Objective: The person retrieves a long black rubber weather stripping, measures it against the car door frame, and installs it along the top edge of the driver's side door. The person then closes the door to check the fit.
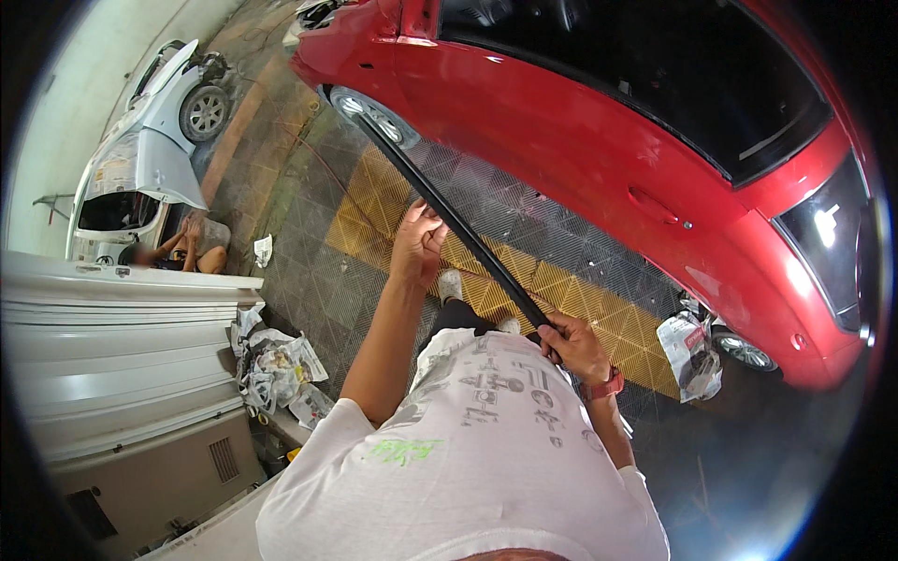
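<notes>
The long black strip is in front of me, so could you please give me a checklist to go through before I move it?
1. Right hand closed around the near end of the black strip: ok.
2. Left hand gripping the strip: cannot tell; its fingers are at the strip's edge.
3. Strip free of visible bends: ok, it looks straight.
4. Far end apart from the red car: cannot tell; it overlaps a wheel in this view.
5. Other person away from the strip: ok, they are beside the white car, off to the left.
</notes>
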### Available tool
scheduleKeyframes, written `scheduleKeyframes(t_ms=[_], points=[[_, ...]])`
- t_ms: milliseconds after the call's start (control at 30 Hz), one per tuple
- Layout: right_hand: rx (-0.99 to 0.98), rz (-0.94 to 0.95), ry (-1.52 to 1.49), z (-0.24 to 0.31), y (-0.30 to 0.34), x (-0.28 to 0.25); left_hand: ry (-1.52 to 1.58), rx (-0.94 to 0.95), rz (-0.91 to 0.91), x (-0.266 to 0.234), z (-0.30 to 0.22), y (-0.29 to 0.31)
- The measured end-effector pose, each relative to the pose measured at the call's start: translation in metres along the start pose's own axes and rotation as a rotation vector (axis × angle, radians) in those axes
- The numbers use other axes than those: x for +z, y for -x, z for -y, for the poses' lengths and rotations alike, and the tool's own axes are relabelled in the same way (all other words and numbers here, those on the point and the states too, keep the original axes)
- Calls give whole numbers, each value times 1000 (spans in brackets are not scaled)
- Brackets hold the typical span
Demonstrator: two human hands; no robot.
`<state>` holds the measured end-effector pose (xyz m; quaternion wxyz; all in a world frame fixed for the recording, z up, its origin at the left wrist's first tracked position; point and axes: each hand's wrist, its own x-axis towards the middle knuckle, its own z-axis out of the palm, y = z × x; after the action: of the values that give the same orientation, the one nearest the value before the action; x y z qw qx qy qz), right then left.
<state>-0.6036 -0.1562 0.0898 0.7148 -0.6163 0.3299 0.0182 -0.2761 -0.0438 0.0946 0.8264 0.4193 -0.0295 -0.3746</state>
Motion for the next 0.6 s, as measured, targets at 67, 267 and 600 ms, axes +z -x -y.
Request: scheduleKeyframes(t_ms=[67,267,600], points=[[27,-14,-8,5,0,0,8,-2,-71,5,-9,-3],[34,30,-17,10,-7,-7,72,37,-115,-15,-19,-13],[48,44,29,19,-10,-14,52,54,-21,-18,-18,-17]])
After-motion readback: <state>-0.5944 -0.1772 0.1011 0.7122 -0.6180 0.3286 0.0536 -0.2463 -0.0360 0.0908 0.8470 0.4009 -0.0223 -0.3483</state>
